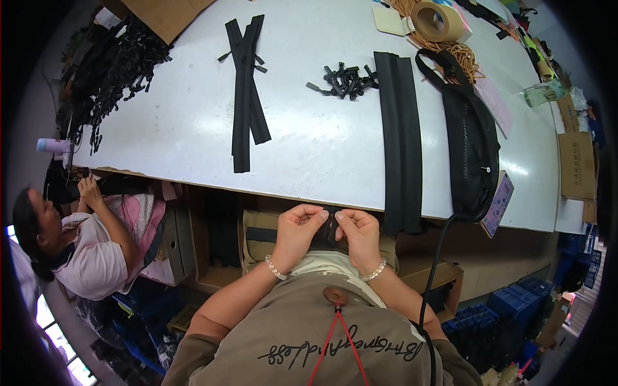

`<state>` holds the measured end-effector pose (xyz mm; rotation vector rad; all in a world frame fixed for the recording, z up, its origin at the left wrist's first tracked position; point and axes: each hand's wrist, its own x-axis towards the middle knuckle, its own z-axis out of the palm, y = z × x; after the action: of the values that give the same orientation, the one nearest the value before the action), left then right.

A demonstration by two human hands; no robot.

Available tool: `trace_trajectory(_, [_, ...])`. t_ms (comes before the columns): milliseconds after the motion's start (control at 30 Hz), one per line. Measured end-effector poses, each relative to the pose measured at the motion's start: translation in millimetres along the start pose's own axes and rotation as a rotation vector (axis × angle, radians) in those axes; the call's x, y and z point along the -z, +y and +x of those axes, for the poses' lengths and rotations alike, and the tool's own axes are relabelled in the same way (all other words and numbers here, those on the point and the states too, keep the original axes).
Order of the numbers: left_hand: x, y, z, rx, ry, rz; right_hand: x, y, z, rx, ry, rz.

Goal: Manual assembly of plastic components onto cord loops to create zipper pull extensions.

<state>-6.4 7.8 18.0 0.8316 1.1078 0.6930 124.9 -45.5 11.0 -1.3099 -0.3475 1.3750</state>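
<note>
My left hand [297, 229] and my right hand [357, 231] meet just below the near edge of the white table [193, 122]. Both pinch a small black zipper piece [331, 215] between their fingertips; most of it is hidden by the fingers. A stack of long black zipper tapes [400, 135] lies on the table just to the right of my right hand, its end hanging over the edge. A pile of small black zipper sliders [346, 80] sits further back. Finished black zipper strips [246, 90] lie crossed on the table at the left.
A black mesh bag [473, 138] lies at the right, with a tape roll [439, 20] and coiled cord behind it. A heap of black parts [116, 64] lies at far left. Another person [84, 244] sits at lower left. Cardboard boxes stand under the table, blue crates [515, 309] at lower right.
</note>
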Motion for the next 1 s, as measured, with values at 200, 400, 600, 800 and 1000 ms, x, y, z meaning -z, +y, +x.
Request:
trace_trajectory(200, [-5,-1,3,0.009,0.046,-0.053,-11,2,-1,0.036,0.092,0.019])
trace_trajectory(400, [-10,0,3,0.023,0.065,-0.182,-20,6,-2,0.086,0.166,0.101])
trace_trajectory(600, [0,-1,5,0.094,-0.035,-0.181,-17,1,-2,0.070,0.115,0.096])
trace_trajectory(800, [1,11,-10,-0.138,-0.079,-0.092,-12,-14,-17,0.240,-0.018,-0.059])
trace_trajectory(1000, [3,15,-12,-0.450,-0.182,0.005,-12,-25,-20,0.563,-0.062,-0.220])
